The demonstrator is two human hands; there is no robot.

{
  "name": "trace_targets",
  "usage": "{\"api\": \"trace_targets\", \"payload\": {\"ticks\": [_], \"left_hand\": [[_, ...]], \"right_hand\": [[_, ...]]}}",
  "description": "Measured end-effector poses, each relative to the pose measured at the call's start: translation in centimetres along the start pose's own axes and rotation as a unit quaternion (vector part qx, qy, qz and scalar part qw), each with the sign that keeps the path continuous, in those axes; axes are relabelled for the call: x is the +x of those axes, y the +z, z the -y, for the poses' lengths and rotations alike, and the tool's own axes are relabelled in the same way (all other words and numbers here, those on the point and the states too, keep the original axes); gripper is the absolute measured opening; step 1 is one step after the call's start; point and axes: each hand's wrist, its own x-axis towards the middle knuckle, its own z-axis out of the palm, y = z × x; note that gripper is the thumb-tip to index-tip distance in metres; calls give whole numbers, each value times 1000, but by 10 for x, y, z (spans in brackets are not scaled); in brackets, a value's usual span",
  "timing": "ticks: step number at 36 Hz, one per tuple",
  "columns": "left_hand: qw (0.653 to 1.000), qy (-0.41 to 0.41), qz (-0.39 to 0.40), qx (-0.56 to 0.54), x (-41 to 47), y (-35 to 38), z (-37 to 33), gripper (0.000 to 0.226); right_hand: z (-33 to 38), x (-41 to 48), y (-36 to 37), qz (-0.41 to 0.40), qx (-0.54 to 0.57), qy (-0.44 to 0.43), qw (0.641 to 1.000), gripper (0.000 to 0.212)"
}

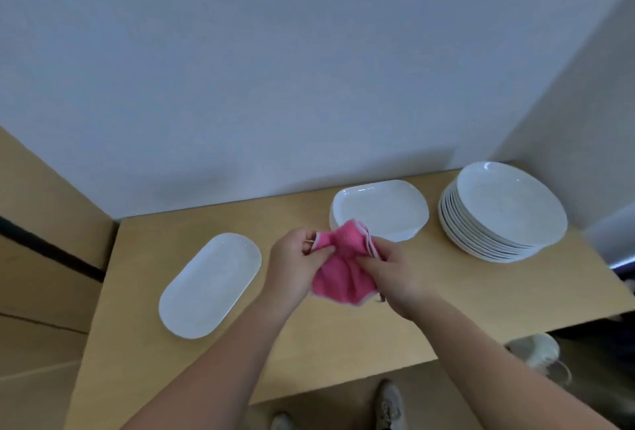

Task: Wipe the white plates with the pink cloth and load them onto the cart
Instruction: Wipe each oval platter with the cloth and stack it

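1. While the pink cloth (pixel 338 268) hung pinched between the left grip (pixel 297 264) and right grip (pixel 391 275) above the bench (pixel 309 343), gathering it into a firm pad seemed wise before wiping.
2. It looked soft, crumpled, pale-edged.
3. An oval plate (pixel 209 285) lay left of it; a rectangular plate (pixel 381 208) and round stack (pixel 501 213) sat beyond.

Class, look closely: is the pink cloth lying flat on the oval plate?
No: both hands, left hand and right hand, hold the pink cloth up, beside the oval plate.

Wooden table (pixel 343 343), grey wall (pixel 275 69)
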Motion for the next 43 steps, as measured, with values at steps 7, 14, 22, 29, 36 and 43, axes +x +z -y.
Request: {"api": "trace_targets", "payload": {"ticks": [7, 14, 22, 29, 36, 43], "left_hand": [[995, -44, 90, 17, 37, 44, 11, 3], [966, -86, -24, 244, 94, 63, 22, 22], [936, -143, 20, 321, 127, 76, 23, 22], [921, -150, 47, 355, 129, 72, 11, 10], [979, -188, 4, 74, 120, 67, -2, 6], [945, -268, 69, -177, 87, 70, -12, 46]], "right_hand": [[-14, -8, -72, -123, -22, 20, 992, 25], [-33, -12, -120, -148, -16, 18, 989, 36], [-43, -2, -147, -142, 1, 19, 990, 29], [-42, 6, -151, -114, -1, 29, 993, 33], [-37, 8, -155, -85, 19, 24, 996, 25], [-9, 3, -154, -102, 28, -33, 994, 25]]}}
